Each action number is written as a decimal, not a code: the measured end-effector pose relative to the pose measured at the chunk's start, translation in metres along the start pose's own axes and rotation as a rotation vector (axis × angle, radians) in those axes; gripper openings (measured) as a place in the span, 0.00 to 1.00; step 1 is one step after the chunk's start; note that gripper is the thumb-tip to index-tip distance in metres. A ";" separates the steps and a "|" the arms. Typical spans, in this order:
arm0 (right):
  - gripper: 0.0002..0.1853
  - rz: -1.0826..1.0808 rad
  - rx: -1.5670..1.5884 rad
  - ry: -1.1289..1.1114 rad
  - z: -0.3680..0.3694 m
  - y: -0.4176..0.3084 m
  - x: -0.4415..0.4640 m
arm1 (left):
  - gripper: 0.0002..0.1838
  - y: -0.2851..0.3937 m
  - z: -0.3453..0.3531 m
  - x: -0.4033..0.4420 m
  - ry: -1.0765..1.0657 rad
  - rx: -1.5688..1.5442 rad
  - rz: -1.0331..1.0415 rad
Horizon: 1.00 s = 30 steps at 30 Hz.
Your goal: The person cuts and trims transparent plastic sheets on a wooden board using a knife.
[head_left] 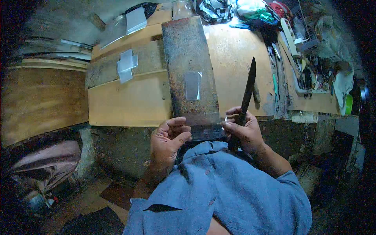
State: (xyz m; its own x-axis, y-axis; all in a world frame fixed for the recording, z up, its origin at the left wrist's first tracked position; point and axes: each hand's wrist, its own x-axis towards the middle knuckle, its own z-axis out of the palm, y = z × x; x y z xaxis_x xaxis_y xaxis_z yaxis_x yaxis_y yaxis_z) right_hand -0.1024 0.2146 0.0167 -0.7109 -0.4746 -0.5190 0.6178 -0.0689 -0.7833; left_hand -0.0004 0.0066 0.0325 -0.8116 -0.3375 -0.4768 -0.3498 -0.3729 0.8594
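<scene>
My right hand [246, 129] is closed around the handle of a knife [249, 84]. Its long dark blade points up and away from me, clear of the board. A clear, glossy sheet [205, 133] stretches between my hands at the near end of a worn wooden board [188, 43]. My left hand [170, 137] pinches the sheet's left edge between thumb and curled fingers. The right thumb and fingertips are at its right edge. On the board, beyond my hands, lies a small stack of clear rectangular pieces [193, 86].
More clear pieces [127, 64] lie on a plank to the left, and a white stack [136, 19] is farther back. A thin stick [256, 96] rests right of the knife. Plastic bags [215, 9] sit at the back; a cluttered tray [313, 91] stands at right.
</scene>
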 end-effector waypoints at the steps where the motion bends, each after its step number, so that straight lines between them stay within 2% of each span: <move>1: 0.17 -0.007 -0.027 0.007 -0.002 0.002 0.000 | 0.20 0.000 -0.001 -0.001 0.002 0.001 0.000; 14: 0.18 -0.013 -0.018 0.006 -0.005 -0.001 0.001 | 0.24 0.001 -0.002 -0.002 -0.060 0.087 0.043; 16: 0.19 0.014 -0.138 -0.124 -0.012 -0.001 0.005 | 0.24 0.005 -0.002 0.003 -0.063 0.091 0.026; 17: 0.19 0.012 -0.138 -0.124 -0.012 -0.005 0.008 | 0.24 0.005 -0.002 0.007 -0.157 0.121 0.046; 18: 0.18 -0.030 -0.206 -0.239 -0.010 -0.010 0.010 | 0.25 0.004 -0.003 0.011 -0.251 0.151 0.067; 19: 0.18 -0.073 -0.273 -0.353 -0.009 -0.014 0.013 | 0.25 0.005 -0.002 0.015 -0.252 0.152 0.069; 21: 0.19 -0.083 -0.271 -0.394 -0.005 -0.018 0.019 | 0.18 0.006 -0.002 0.022 -0.476 0.348 0.003; 22: 0.20 -0.088 -0.268 -0.434 -0.002 -0.019 0.021 | 0.18 0.004 -0.002 0.024 -0.478 0.350 0.008; 24: 0.21 -0.061 -0.203 -0.419 0.007 -0.024 0.021 | 0.10 -0.001 0.000 0.026 -0.489 0.374 -0.103; 25: 0.21 -0.029 -0.137 -0.406 0.009 -0.025 0.021 | 0.04 0.002 0.006 0.023 -0.438 0.344 -0.063; 26: 0.21 -0.030 -0.137 -0.405 0.009 -0.025 0.021 | 0.04 -0.001 0.003 0.025 -0.439 0.344 -0.062; 28: 0.23 -0.006 -0.130 -0.374 0.007 -0.024 0.023 | 0.04 -0.009 -0.004 0.029 -0.477 0.366 0.131; 29: 0.23 -0.005 -0.129 -0.374 0.007 -0.024 0.024 | 0.04 -0.011 -0.005 0.028 -0.476 0.365 0.130; 30: 0.22 -0.014 -0.112 -0.366 0.008 -0.024 0.024 | 0.04 -0.013 -0.004 0.027 -0.483 0.225 0.084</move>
State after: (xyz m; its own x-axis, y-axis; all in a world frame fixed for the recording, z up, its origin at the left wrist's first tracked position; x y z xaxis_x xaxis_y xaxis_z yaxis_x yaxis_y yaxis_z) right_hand -0.1320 0.1981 0.0254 -0.5397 -0.7574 -0.3676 0.5542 0.0091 -0.8324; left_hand -0.0159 -0.0007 0.0085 -0.9455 0.0973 -0.3106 -0.3225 -0.1498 0.9346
